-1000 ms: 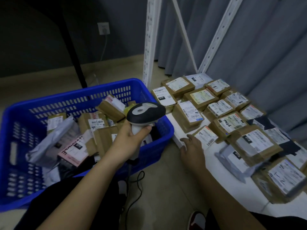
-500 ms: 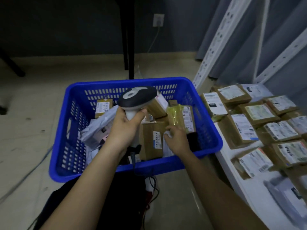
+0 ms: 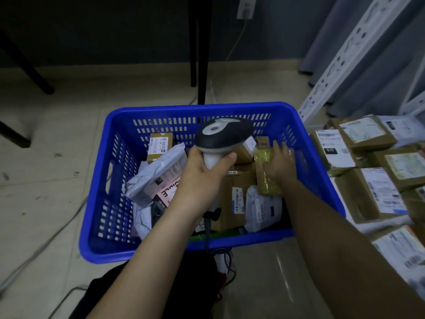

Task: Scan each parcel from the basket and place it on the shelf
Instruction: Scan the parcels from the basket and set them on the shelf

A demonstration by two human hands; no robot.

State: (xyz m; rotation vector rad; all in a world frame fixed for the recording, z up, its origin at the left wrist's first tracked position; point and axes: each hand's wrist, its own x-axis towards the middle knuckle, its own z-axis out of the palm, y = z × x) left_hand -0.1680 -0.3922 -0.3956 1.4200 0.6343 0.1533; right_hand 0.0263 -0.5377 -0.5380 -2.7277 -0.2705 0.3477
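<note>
A blue slotted plastic basket [image 3: 115,180] is seen on the tiled floor, part-filled with brown cardboard and grey poly-bag parcels. To its right, a white shelf board [image 3: 340,192] carries labelled brown cardboard parcels [image 3: 372,194] laid close together. A black-and-grey handheld barcode scanner [image 3: 224,134] is gripped by its handle in the left hand [image 3: 204,173], held above the basket. A yellow-green wrapped parcel [image 3: 264,176], lying inside the basket's right side, is grasped by the right hand [image 3: 279,164].
</note>
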